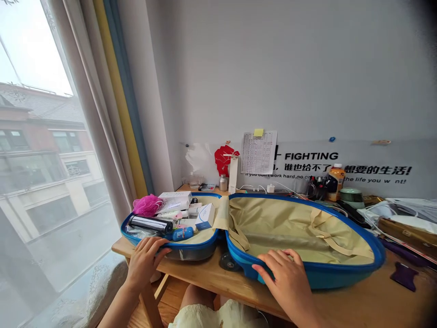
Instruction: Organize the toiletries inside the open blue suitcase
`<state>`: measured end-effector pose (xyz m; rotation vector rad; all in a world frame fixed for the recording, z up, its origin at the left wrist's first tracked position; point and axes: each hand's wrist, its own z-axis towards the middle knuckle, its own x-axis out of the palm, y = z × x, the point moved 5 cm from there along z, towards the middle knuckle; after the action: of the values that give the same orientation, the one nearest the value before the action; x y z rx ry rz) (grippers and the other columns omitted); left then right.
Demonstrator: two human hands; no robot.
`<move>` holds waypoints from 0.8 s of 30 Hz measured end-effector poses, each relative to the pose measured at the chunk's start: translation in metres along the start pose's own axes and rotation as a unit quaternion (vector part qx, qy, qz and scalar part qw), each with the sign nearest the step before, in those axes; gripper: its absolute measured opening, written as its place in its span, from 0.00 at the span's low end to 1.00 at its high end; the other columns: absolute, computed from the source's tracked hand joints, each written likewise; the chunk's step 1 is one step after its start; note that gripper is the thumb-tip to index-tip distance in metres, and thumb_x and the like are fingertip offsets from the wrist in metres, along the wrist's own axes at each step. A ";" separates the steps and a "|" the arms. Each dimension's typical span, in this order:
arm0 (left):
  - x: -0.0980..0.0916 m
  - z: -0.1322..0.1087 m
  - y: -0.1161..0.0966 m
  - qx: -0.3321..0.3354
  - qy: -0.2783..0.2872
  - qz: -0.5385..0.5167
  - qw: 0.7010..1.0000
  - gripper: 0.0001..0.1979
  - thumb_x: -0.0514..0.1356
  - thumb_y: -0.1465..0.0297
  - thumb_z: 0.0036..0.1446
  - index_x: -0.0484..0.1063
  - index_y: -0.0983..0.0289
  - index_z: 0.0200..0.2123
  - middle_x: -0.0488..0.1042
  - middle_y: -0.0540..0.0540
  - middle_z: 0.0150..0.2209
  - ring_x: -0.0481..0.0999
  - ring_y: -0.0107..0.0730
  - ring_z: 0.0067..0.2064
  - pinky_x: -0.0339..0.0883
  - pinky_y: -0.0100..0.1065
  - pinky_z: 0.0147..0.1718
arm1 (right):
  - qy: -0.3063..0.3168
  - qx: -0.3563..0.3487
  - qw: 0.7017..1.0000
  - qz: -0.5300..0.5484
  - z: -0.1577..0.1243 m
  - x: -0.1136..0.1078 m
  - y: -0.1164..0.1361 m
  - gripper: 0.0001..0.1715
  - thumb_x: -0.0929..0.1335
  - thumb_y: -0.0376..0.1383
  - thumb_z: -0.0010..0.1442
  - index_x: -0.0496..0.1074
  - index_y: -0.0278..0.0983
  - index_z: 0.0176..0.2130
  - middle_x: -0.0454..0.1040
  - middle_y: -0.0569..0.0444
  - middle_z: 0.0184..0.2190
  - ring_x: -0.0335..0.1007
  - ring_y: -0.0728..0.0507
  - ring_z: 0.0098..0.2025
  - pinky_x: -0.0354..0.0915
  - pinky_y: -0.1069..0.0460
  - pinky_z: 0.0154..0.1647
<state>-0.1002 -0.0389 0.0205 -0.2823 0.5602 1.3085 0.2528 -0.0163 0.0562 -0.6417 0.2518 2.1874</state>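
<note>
An opened suitcase point(309, 272) with a blue rim lies across the wooden table. My left hand point(145, 259) curls its fingers over the front rim of the left half. On the front rim of the right half, my right hand point(285, 273) grips with its thumb outside. The left half holds a pink bath puff point(147, 206), a black cylinder point(150, 224), a blue bottle point(183, 233), a blue-and-white box point(205, 216) and several white packages point(174, 201). Inside the right half, only the beige lining point(273, 223) and straps point(321, 228) show.
A wooden table point(252, 289) bears the suitcase. Behind it stand a small silver jar point(223, 183), a white upright stand point(233, 175) and an orange bottle point(336, 180). A green lidded container point(351, 197), cables and a brown case point(406, 232) crowd the right. A window is left.
</note>
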 end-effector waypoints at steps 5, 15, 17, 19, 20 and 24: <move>-0.005 -0.009 0.025 -0.056 0.014 -0.006 0.998 0.11 0.53 0.61 0.64 0.73 0.58 0.38 0.77 0.52 0.35 0.75 0.35 0.37 0.68 0.35 0.39 | 0.011 0.004 1.000 0.007 0.008 0.011 0.023 0.16 0.59 0.38 0.68 0.70 0.40 0.32 0.73 0.59 0.24 0.67 0.50 0.28 0.53 0.50 0.44; -0.009 -0.007 0.035 -0.085 0.043 -0.052 0.994 0.15 0.48 0.66 0.66 0.75 0.57 0.40 0.77 0.53 0.38 0.75 0.34 0.41 0.69 0.35 0.41 | -0.050 -0.021 0.995 -0.083 -0.043 -0.013 -0.053 0.18 0.60 0.43 0.65 0.69 0.41 0.50 0.77 0.49 0.44 0.71 0.37 0.47 0.52 0.40 0.57; -0.013 -0.003 0.046 -0.123 0.027 -0.036 0.991 0.16 0.47 0.66 0.65 0.75 0.58 0.42 0.76 0.55 0.42 0.75 0.36 0.44 0.69 0.37 0.44 | -0.072 0.010 0.991 -0.111 -0.060 -0.020 -0.082 0.21 0.57 0.43 0.65 0.68 0.39 0.51 0.76 0.43 0.46 0.69 0.32 0.51 0.54 0.36 0.55; -0.016 0.004 0.064 -0.158 0.016 -0.005 0.987 0.17 0.46 0.67 0.64 0.73 0.59 0.47 0.75 0.58 0.47 0.73 0.39 0.49 0.67 0.41 0.49 | -0.078 0.026 0.989 -0.125 -0.072 -0.022 -0.103 0.24 0.55 0.43 0.65 0.67 0.37 0.52 0.74 0.38 0.47 0.67 0.28 0.53 0.55 0.34 0.54; -0.016 0.008 0.073 -0.166 0.025 0.009 0.986 0.18 0.46 0.67 0.63 0.73 0.60 0.49 0.74 0.58 0.49 0.72 0.41 0.51 0.66 0.44 0.51 | -0.077 0.029 0.988 -0.128 -0.076 -0.022 -0.109 0.24 0.55 0.43 0.65 0.66 0.36 0.53 0.73 0.38 0.47 0.66 0.27 0.54 0.56 0.33 0.54; -0.004 0.027 0.112 -0.152 0.154 0.031 0.976 0.23 0.49 0.69 0.52 0.72 0.58 0.50 0.74 0.58 0.53 0.70 0.46 0.55 0.62 0.49 0.56 | -0.078 0.039 0.987 -0.135 -0.083 -0.020 -0.115 0.23 0.55 0.42 0.66 0.65 0.37 0.54 0.73 0.41 0.50 0.65 0.30 0.56 0.54 0.34 0.57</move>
<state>-0.2022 -0.0008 0.0577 -0.7358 0.6321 1.4202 0.3812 0.0121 0.0005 -0.4316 0.1574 1.9446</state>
